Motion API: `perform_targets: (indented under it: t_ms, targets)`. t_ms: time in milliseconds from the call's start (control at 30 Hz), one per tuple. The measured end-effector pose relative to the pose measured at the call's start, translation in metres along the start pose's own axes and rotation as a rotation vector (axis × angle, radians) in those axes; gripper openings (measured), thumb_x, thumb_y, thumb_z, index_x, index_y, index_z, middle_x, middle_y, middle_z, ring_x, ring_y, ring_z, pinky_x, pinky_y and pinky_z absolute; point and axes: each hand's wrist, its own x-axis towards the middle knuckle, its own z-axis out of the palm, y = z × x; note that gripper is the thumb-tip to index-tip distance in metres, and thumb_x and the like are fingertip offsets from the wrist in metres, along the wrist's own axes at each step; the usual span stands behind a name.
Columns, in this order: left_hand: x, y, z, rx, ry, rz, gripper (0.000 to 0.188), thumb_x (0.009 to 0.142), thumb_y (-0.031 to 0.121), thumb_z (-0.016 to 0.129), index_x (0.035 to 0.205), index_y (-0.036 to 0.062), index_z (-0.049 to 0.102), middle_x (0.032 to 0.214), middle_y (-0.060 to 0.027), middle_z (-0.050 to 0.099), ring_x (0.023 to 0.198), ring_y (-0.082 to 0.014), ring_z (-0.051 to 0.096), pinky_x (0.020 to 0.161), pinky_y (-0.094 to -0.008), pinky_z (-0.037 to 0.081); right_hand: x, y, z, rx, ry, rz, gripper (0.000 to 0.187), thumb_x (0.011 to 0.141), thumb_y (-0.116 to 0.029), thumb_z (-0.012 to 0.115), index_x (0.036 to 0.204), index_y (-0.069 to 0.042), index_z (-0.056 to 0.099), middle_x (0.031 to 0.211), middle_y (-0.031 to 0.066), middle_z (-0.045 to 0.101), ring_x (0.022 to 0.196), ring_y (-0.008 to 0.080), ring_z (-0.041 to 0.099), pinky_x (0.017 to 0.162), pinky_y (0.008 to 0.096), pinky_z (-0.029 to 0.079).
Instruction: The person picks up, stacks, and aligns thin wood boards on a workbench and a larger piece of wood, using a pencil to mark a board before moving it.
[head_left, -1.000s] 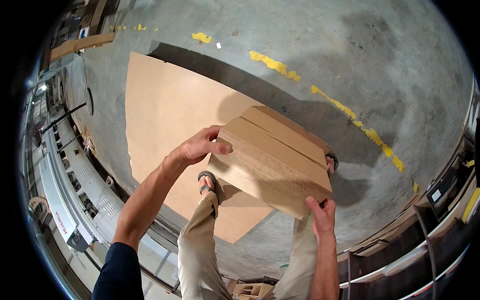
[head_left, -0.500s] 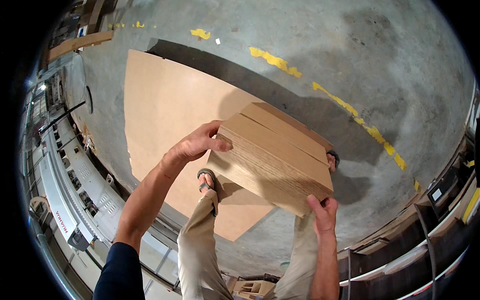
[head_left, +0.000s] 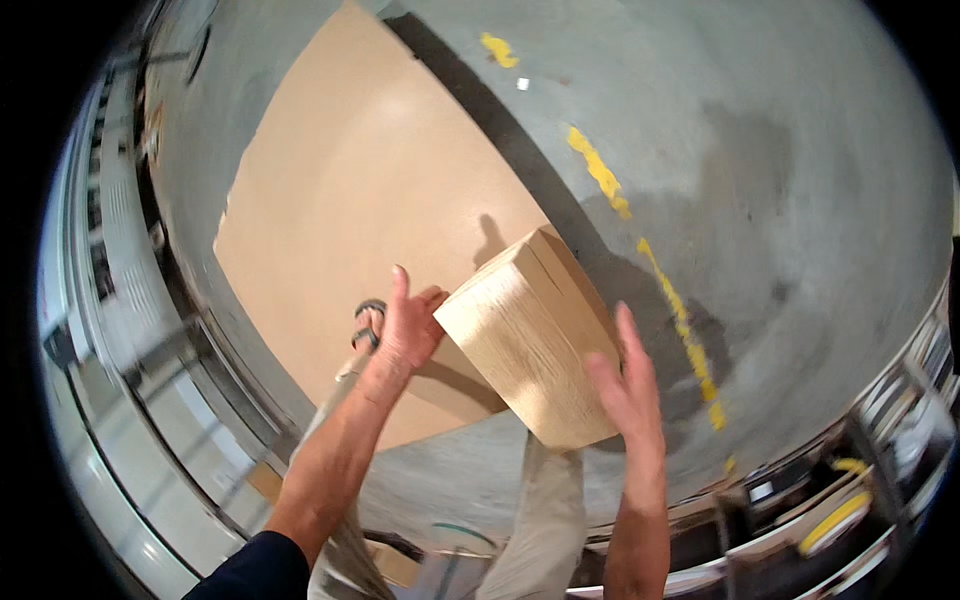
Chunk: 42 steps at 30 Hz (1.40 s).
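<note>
A thick stack of wooden boards [head_left: 530, 350] with a wood-grain face stands in front of me. It sits over the edge of a large tan sheet [head_left: 370, 150] lying at floor level; what carries its underside is hidden. Beside the stack's left end is my left hand [head_left: 412, 318], thumb raised and fingers stretched toward the corner, possibly touching it. My right hand [head_left: 630, 385], slightly blurred, is at the right end with thumb and fingers apart. Neither hand grips the boards.
Grey concrete floor [head_left: 830, 220] with worn yellow line marks [head_left: 600, 170] spreads to the right. Shelving with dark compartments [head_left: 790, 535] lines the lower right. A long pale machine [head_left: 125, 260] runs along the left. My sandalled foot [head_left: 368, 325] is on the sheet.
Both hands have loosened from the stack's ends and their fingers have spread. The view has turned, so the sheet and the stack appear rotated clockwise.
</note>
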Motion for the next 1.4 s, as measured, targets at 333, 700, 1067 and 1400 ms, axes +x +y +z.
perform_targets:
  t_ms: [333, 700, 1067, 1400]
  targets:
    - [-0.018, -0.066, 0.011, -0.112, -0.355, 0.34, 0.095, 0.084, 0.066, 0.055, 0.146, 0.001, 0.027, 0.146, -0.0152, 0.037, 0.136, -0.0255, 0.033, 0.113, -0.0382, 0.025, 0.099, -0.031, 0.055, -0.291, -0.482, 0.157, 0.109, 0.077, -0.06, 0.065, 0.145, 0.01, 0.017, 0.146, 0.0279, 0.034, 0.138, 0.0335, 0.032, 0.112, 0.0369, 0.026]
    - [-0.018, -0.056, 0.021, -0.156, -0.287, 0.296, 0.087, 0.077, 0.022, 0.077, 0.146, 0.0027, 0.028, 0.137, -0.0114, 0.047, 0.127, -0.0212, 0.043, 0.108, -0.0357, 0.033, 0.098, -0.037, 0.063, -0.175, -0.449, 0.182, 0.079, 0.082, -0.046, 0.065, 0.14, 0.001, 0.04, 0.129, 0.0124, 0.054, 0.119, 0.021, 0.048, 0.103, 0.0336, 0.034]
    - [-0.016, -0.048, 0.003, 0.032, -0.213, 0.273, 0.091, 0.08, 0.032, 0.073, 0.146, -0.0024, 0.023, 0.147, -0.0192, 0.034, 0.137, -0.0277, 0.031, 0.112, -0.0384, 0.026, 0.085, -0.016, 0.045, -0.077, -0.26, 0.197, 0.081, 0.084, -0.049, 0.062, 0.143, 0.0, 0.036, 0.138, 0.0141, 0.047, 0.127, 0.0233, 0.043, 0.107, 0.0349, 0.03]
    - [-0.005, 0.068, 0.054, 1.401, -0.515, 0.192, 0.113, 0.07, 0.066, 0.069, 0.142, -0.0099, 0.026, 0.142, -0.0306, 0.036, 0.133, -0.0393, 0.036, 0.111, -0.0413, 0.03, -0.077, 0.127, 0.001, 1.043, 0.521, 0.484, 0.096, 0.085, -0.074, 0.039, 0.141, 0.004, 0.035, 0.146, 0.0158, 0.038, 0.136, 0.0266, 0.032, 0.113, 0.042, 0.021]
